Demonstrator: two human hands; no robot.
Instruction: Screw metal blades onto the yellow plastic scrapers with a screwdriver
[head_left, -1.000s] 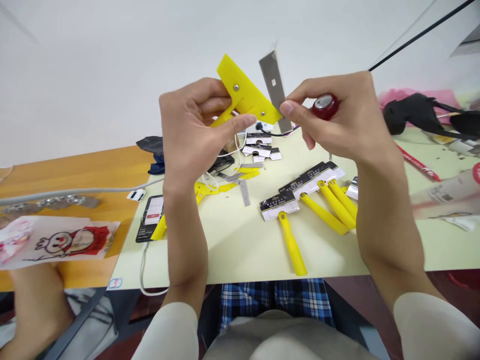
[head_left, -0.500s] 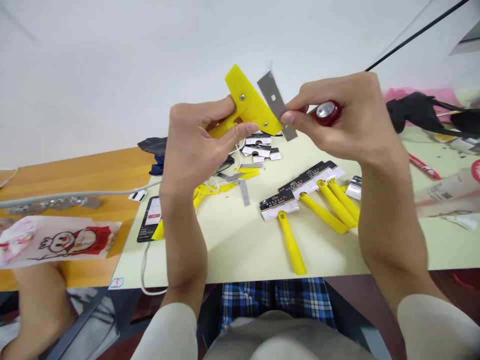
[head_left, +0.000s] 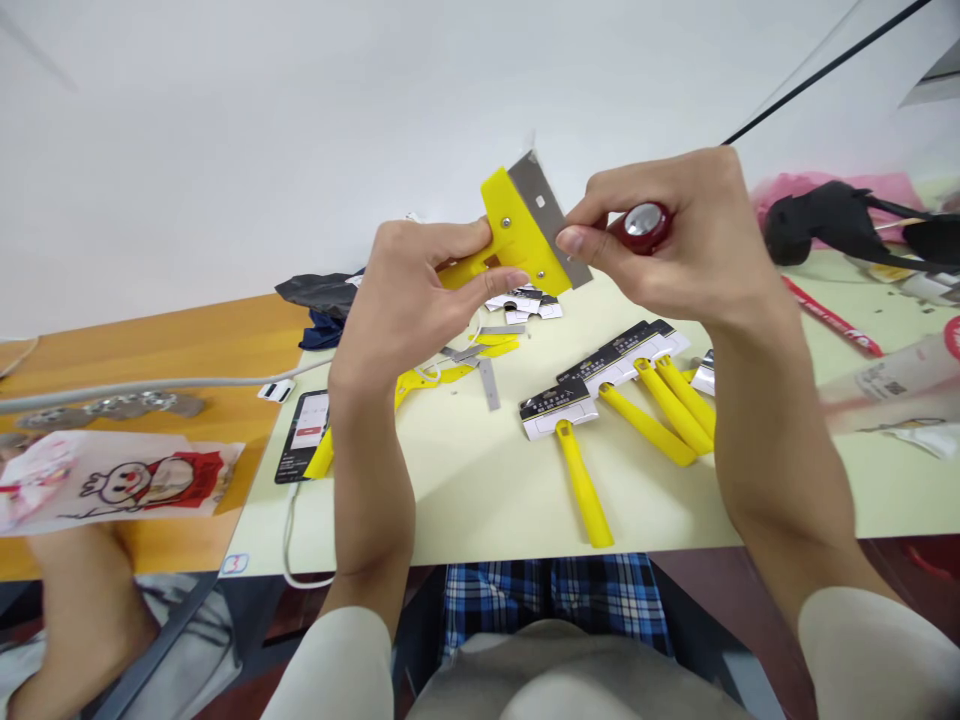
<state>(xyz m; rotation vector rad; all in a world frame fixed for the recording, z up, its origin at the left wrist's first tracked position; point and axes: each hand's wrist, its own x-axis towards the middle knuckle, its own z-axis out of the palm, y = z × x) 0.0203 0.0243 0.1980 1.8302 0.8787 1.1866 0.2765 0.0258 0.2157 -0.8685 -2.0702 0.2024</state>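
Observation:
Raised above the table, my left hand (head_left: 424, 295) is closed around a yellow scraper (head_left: 523, 235) with two screws in its head. My right hand (head_left: 667, 235) pinches a flat grey blade (head_left: 546, 205) between thumb and forefinger. The blade's inner edge lies against the scraper head's front edge; whether it sits inside the slot cannot be made out. A red screwdriver handle (head_left: 643, 228) with a silvery end is also tucked in my right hand. Below, several yellow scrapers (head_left: 583, 485) with black-and-white card sleeves (head_left: 559, 408) over their heads lie on the table.
Loose blades (head_left: 489, 384) and yellow scraper parts (head_left: 499, 345) lie mid-table near a white cable (head_left: 289, 530). A phone (head_left: 304, 440) is at the left, a red pen-like item (head_left: 832, 317) and plastic bag (head_left: 892, 380) at the right. Another person's arm (head_left: 90, 600) shows at lower left.
The scraper has moved slightly right and down, and the blade has closed the gap to its head, now lying along the front edge. My right hand has shifted slightly left.

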